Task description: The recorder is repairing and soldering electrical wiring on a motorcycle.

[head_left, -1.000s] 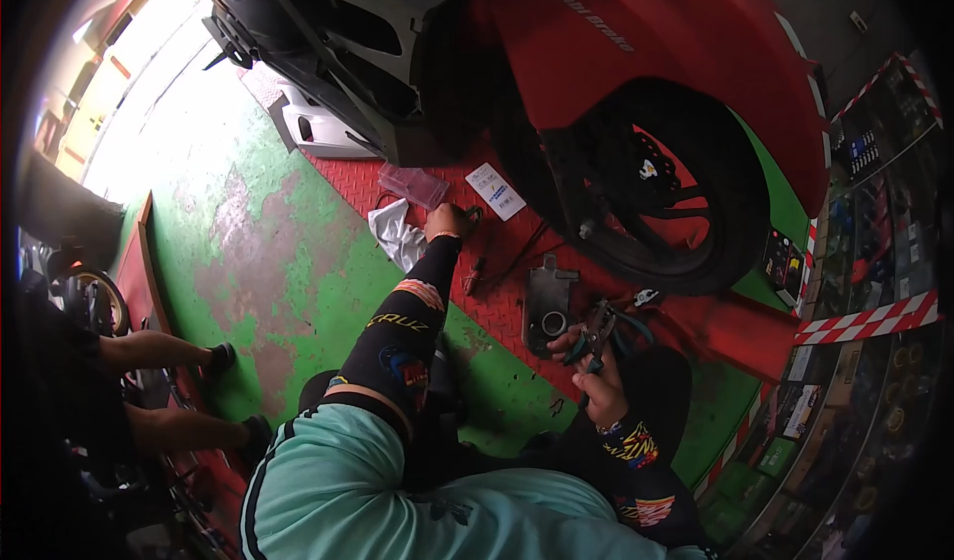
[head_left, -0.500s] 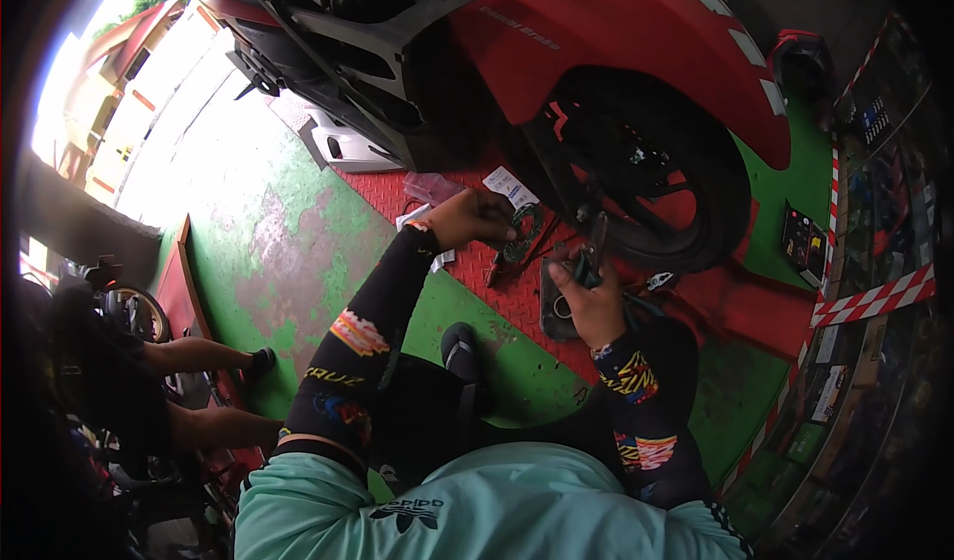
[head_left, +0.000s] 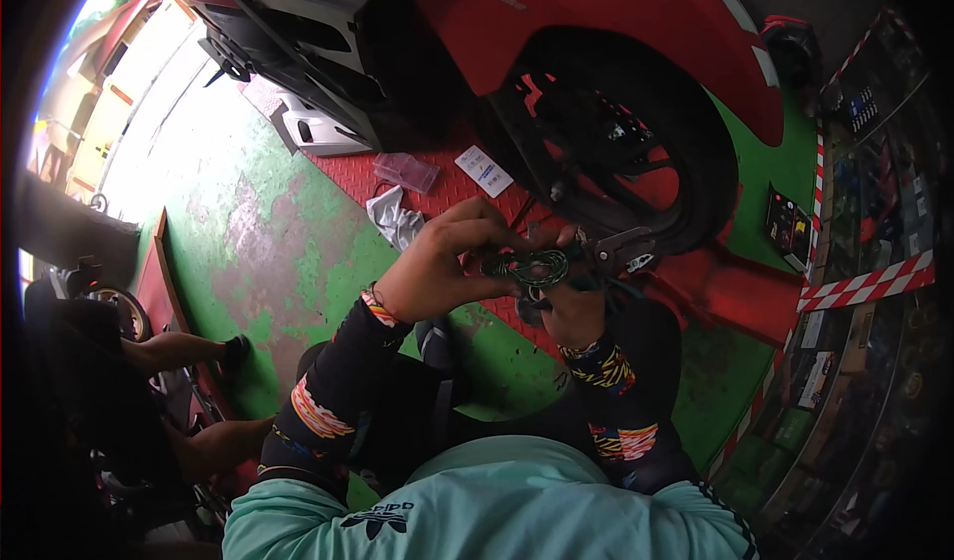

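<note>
Between my two hands is a loose coil of dark green wire (head_left: 540, 267). My left hand (head_left: 437, 267) is closed on the coil's left side, thumb and fingers pinching it. My right hand (head_left: 574, 312) grips a pair of pliers (head_left: 624, 249), whose grey metal head points out to the right. Its raised fingers are right at the coil's right side; whether they pinch the wire too, I cannot tell. Just beyond my hands stands a red motorcycle (head_left: 586, 8), its black-tyred wheel (head_left: 717, 177) close to the pliers.
On the red textured plate (head_left: 343, 177) lie a white printed card (head_left: 484, 170) and a clear plastic packet (head_left: 405, 172). A crumpled white cloth (head_left: 396, 220) lies at its edge. To the right runs a glass display case (head_left: 845, 361) with red-white tape. Another person's legs (head_left: 189, 356) are at left.
My left hand has brought the wire coil nearer and right, to meet my right hand. The pliers have turned from pointing up to pointing right. The view has shifted slightly.
</note>
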